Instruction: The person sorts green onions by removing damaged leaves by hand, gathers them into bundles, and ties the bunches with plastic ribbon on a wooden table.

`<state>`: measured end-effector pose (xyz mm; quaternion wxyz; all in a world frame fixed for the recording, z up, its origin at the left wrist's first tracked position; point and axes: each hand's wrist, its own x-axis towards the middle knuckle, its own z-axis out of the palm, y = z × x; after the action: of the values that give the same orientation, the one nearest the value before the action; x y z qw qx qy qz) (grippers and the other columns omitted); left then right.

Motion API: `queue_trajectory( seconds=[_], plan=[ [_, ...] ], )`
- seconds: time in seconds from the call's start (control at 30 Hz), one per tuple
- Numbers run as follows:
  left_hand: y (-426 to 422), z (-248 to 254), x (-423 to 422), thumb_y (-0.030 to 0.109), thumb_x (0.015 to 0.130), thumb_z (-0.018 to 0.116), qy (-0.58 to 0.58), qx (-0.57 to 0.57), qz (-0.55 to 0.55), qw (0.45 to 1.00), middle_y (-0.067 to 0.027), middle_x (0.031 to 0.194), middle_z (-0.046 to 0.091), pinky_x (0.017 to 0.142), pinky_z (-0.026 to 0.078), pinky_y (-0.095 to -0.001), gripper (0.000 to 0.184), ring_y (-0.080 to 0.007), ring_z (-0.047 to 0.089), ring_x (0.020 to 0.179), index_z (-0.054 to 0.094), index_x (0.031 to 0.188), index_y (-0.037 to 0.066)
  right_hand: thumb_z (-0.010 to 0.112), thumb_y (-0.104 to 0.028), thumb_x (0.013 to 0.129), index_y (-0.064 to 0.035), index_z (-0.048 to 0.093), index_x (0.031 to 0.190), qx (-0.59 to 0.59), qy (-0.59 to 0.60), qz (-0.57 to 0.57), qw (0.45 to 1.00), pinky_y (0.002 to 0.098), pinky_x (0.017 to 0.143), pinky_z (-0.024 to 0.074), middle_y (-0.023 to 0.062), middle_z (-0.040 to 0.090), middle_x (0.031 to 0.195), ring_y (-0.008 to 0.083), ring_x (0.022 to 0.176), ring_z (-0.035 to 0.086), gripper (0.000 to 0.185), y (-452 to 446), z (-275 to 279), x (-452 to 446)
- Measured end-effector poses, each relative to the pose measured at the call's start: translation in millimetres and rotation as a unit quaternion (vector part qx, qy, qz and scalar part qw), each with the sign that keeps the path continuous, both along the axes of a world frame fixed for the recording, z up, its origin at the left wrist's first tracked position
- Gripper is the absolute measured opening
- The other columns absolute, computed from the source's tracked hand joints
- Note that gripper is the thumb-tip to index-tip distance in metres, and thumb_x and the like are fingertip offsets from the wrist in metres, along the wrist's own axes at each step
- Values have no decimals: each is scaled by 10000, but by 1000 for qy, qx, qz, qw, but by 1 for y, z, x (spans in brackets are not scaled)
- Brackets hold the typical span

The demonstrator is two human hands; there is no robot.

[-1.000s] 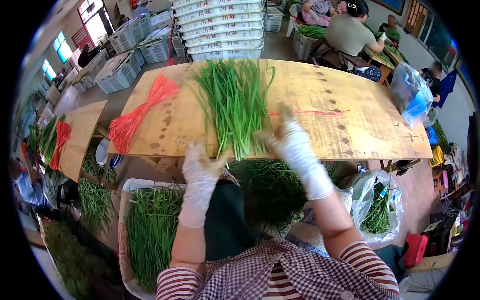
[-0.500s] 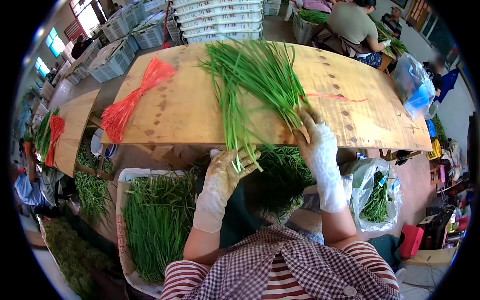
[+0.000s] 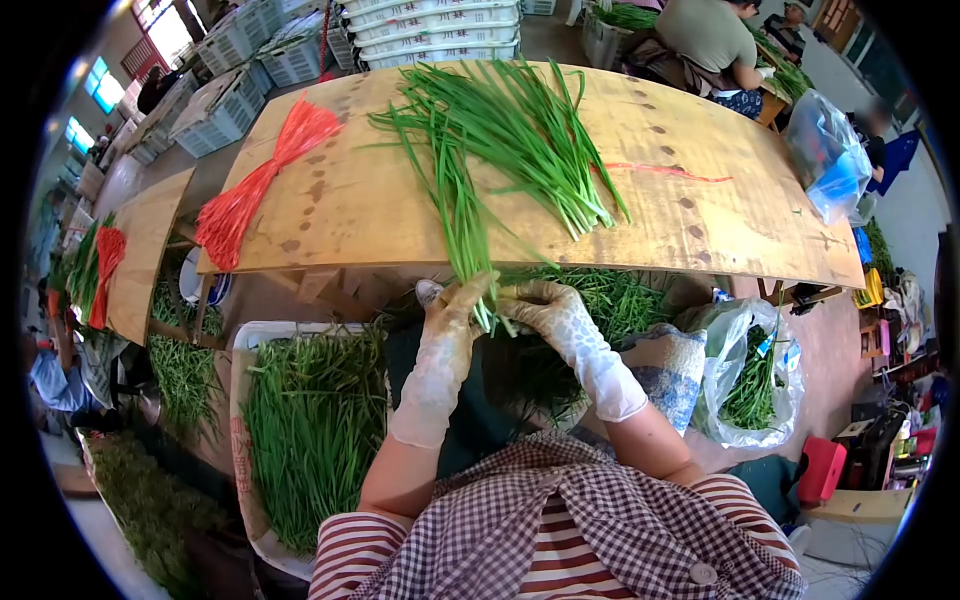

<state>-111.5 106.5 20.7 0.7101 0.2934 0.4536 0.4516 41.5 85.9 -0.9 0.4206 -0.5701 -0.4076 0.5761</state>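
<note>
The left hand (image 3: 447, 325) is curled around the stem ends of the thin bunch (image 3: 459, 220), which stretches from the table (image 3: 340, 225) over its near edge; the right hand (image 3: 560, 318) is half curled, fingertips at the same stems, though whether they grip I cannot tell; the thick bunch (image 3: 540, 140) lies on the table, a red tie (image 3: 675, 172) running out on its right; red strands (image 3: 272, 175) lie farther left

Your left hand (image 3: 452, 318) hides part of the small green bunch (image 3: 465, 235); whether your right hand (image 3: 552, 312) touches its stalk ends is unclear. Top edge cuts off the white crate stack (image 3: 435, 35); bottom edge, your checked garment (image 3: 600, 530). Clear bag (image 3: 828, 160): contents indistinct.
</note>
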Motion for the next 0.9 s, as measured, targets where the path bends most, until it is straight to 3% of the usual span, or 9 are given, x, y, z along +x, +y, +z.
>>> queue_trajectory(
  seconds=[0.2, 0.33, 0.47, 0.6, 0.67, 0.7, 0.77, 0.87, 0.9],
  plan=[
    [8, -25, 6, 168, 848, 656, 25, 18, -19, 999, -63, 764, 642, 614, 486, -240, 233, -136, 596, 624, 681, 984, -19, 681, -247, 878, 44, 627, 1099, -63, 152, 17, 986, 228, 634, 514, 51, 665, 853, 101, 659, 601, 369, 5, -9, -1],
    [2, -18, 4, 133, 821, 681, 80, 20, 3, 997, -61, 757, 650, 582, 483, -245, 228, -130, 595, 613, 681, 983, -28, 641, -222, 897, 34, 642, 1060, -37, 104, 22, 994, 229, 604, 518, 42, 658, 817, 108, 645, 606, 304, -5, -14, 13],
    [6, -33, -7, 200, 820, 678, 12, 45, -11, 999, -92, 858, 683, 713, 523, -269, 287, -161, 647, 718, 674, 986, -35, 624, -191, 887, 41, 661, 1005, -77, 162, -2, 984, 227, 609, 511, 44, 656, 792, 117, 634, 608, 262, -24, -30, 41],
    [-5, 26, -20, 217, 856, 638, -131, 133, -25, 982, -158, 942, 691, 684, 567, -295, 345, -194, 676, 780, 616, 1082, -42, 631, -246, 863, -20, 703, 917, -76, -86, 93, 989, 292, 643, 533, 95, 687, 772, 157, 674, 655, 243, -55, -85, 65],
    [-16, 81, -33, 228, 878, 622, -188, 208, -7, 960, -115, 835, 670, 513, 515, -221, 331, -134, 616, 633, 596, 1081, -31, 608, -302, 860, -55, 707, 931, -90, -530, 262, 802, 369, 687, 541, 127, 705, 856, 262, 761, 687, 275, -67, -93, 74],
    [-18, 101, -37, 213, 885, 614, -229, 189, -11, 955, -82, 780, 630, 468, 464, -207, 290, -113, 559, 582, 598, 1057, -21, 588, -337, 856, -85, 705, 955, -147, -579, 295, 746, 422, 724, 533, 141, 694, 902, 341, 851, 664, 295, -72, -113, 82],
    [-13, 128, -40, 182, 899, 596, -307, 152, -20, 939, -15, 670, 551, 380, 363, -179, 212, -70, 443, 479, 602, 1007, 0, 605, -330, 845, -94, 698, 969, -13, -538, 157, 828, 426, 724, 532, 143, 688, 898, 339, 849, 658, 282, -70, -82, 80],
    [29, 66, -26, 182, 917, 589, -263, -13, 6, 965, 49, 592, 362, 359, 239, -192, 137, -51, 284, 445, 589, 913, 46, 644, -225, 832, -94, 681, 972, 175, -482, -18, 858, 397, 650, 535, 143, 673, 868, 326, 749, 661, 196, -59, -11, 72],
    [31, 36, -21, 203, 913, 603, -335, -70, -74, 937, 57, 582, 331, 363, 224, -187, 145, -43, 280, 444, 570, 865, 70, 637, -222, 842, -98, 682, 960, 229, -480, -64, 845, 392, 626, 531, 141, 669, 845, 320, 727, 659, 176, -54, 6, 71]
  ],
)
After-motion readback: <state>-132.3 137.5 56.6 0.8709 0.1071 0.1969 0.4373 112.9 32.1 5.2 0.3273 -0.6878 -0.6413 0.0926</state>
